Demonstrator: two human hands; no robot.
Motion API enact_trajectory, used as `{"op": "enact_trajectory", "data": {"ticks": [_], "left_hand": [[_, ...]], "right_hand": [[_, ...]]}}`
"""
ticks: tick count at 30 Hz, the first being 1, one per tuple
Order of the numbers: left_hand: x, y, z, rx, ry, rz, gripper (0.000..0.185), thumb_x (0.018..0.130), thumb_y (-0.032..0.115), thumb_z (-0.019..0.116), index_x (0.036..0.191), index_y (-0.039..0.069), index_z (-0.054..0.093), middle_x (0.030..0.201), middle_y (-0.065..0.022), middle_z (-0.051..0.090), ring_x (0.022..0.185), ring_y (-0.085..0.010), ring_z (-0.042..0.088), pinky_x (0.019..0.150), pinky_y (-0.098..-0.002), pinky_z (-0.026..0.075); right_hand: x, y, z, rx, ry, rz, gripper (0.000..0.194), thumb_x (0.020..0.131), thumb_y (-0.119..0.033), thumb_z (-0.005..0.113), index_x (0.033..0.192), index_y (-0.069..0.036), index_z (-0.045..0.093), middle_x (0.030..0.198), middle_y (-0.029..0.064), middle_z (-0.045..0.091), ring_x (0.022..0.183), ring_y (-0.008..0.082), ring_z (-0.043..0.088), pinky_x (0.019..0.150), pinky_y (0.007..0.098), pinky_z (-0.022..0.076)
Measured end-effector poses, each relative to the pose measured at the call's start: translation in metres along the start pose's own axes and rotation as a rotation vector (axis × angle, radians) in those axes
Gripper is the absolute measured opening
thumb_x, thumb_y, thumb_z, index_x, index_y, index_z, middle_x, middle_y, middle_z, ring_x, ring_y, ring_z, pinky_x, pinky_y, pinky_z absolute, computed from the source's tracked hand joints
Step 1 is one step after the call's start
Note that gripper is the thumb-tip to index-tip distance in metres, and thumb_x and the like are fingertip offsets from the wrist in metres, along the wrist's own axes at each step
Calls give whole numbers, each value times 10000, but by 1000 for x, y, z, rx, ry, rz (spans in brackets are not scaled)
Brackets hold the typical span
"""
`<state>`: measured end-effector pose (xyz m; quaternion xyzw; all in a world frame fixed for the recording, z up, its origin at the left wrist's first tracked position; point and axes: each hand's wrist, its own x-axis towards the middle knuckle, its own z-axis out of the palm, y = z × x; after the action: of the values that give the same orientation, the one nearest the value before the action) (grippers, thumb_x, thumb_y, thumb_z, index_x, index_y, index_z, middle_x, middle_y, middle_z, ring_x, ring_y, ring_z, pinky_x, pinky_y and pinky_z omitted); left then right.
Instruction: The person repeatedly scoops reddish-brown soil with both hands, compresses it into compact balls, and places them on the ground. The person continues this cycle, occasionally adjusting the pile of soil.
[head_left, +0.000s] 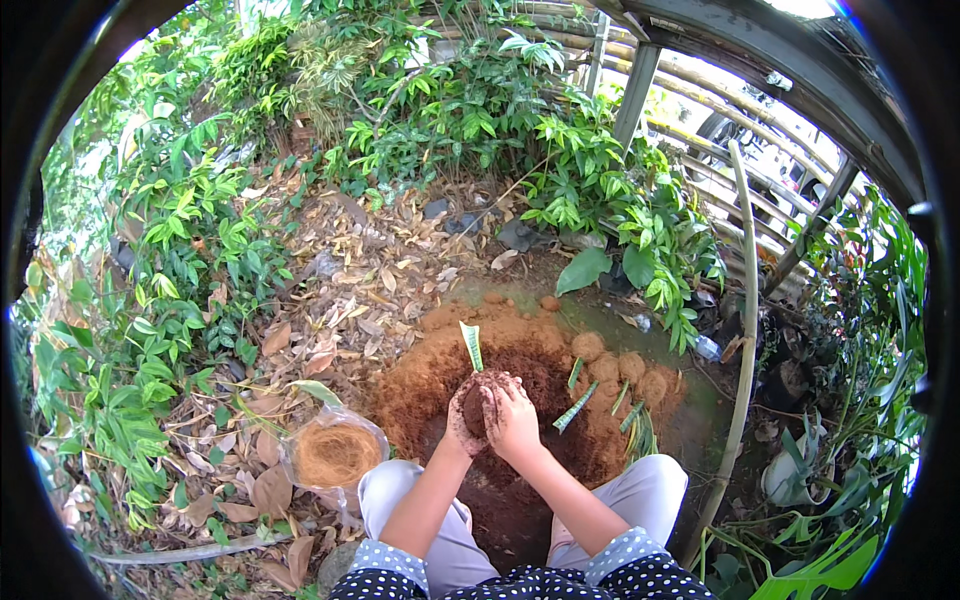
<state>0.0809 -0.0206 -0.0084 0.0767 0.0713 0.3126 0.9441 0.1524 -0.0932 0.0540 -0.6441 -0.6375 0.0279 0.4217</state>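
Observation:
Both hands are cupped around a ball of dark moist soil or coir (474, 409). My left hand (463, 429) presses from the left, and my right hand (512, 415) wraps the right side with soil-smeared fingers. A piece of green banded leaf (472, 346) stands upright out of the top of the ball. Below and around the hands spreads a heap of reddish-brown loose soil or coir (420, 375), darker towards its middle. The lower part of the ball is hidden by the palms.
Several round fibre balls (604, 367) and cut leaf pieces (576, 407) lie at the right. A clear plastic bag of tan fibre (337, 452) stands by the left knee. A long wooden pole (742, 360), a white pot (796, 476) and a bamboo fence (742, 112) are further right.

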Motion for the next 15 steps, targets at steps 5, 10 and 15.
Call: {"op": "enact_trajectory", "data": {"ticks": [5, 10, 15], "left_hand": [[-1, 0, 6, 68, -54, -21, 388, 915, 293, 449, 1238, 79, 474, 1230, -111, 520, 1145, -239, 485, 961, -399, 397], [0, -22, 12, 297, -251, 140, 389, 925, 287, 398, 1228, 57, 472, 1262, -121, 491, 1195, -275, 428, 987, -412, 359], [3, -20, -1, 36, -234, -176, 379, 926, 303, 358, 1142, 27, 504, 1185, -129, 526, 1139, -246, 459, 1008, -388, 328]], "right_hand": [[9, -7, -38, -116, -173, -51, 514, 881, -328, 458, 1265, 12, 432, 1397, 224, 277, 1334, 366, 182, 1091, 479, 112], [-9, -18, -24, -321, 15, -83, 526, 796, -331, 542, 1213, -13, 508, 1358, 211, 352, 1305, 361, 268, 1073, 491, 172], [-18, -2, 9, -377, 295, -118, 331, 674, -209, 595, 940, -15, 637, 1046, 147, 590, 950, 335, 557, 875, 430, 418]]}}
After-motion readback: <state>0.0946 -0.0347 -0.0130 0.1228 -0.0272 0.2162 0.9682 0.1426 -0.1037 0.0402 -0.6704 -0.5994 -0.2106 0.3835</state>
